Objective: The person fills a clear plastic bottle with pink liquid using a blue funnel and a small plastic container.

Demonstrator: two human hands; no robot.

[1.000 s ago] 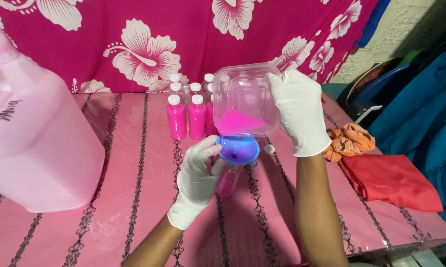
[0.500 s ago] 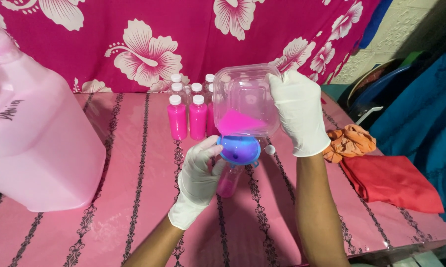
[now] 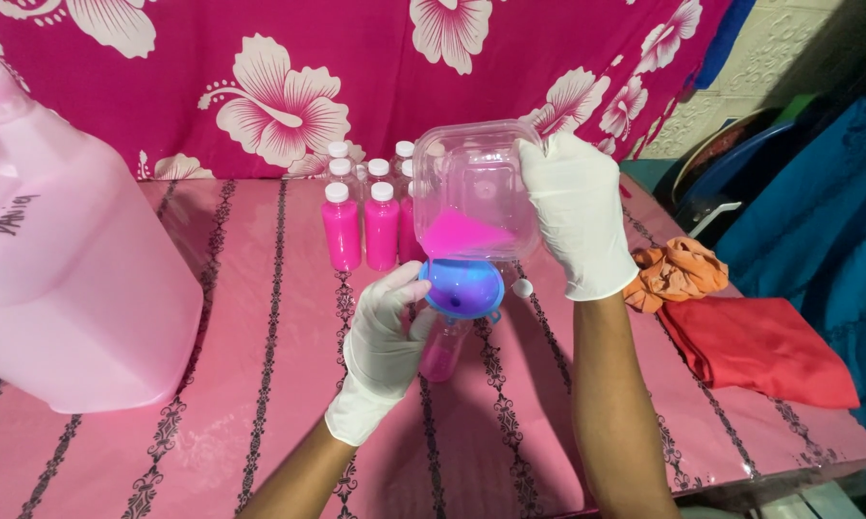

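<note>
Head view only. Right hand (image 3: 577, 213), white glove, clamped on the side of a clear square tub (image 3: 471, 187), tilted so its low corner sits directly over the blue funnel (image 3: 462, 286); pink liquid (image 3: 457, 234) pooled in that corner, touching the funnel mouth. Left hand (image 3: 385, 336), gloved, closed around the funnel rim and the small clear bottle (image 3: 442, 348) under it. Bottle upright, long axis vertical, straight below funnel, partly filled pink. Left hand is the nearer one to the bottle; tub lies up and right of it. Behind the funnel: cluster of capped pink bottles (image 3: 361, 223). Loose white cap (image 3: 522, 286) just right of funnel. Big pink jug (image 3: 68, 279) far left. Orange cloth (image 3: 678, 272) and red cloth (image 3: 759, 348) right of funnel, on the pink table (image 3: 260, 384).
</note>
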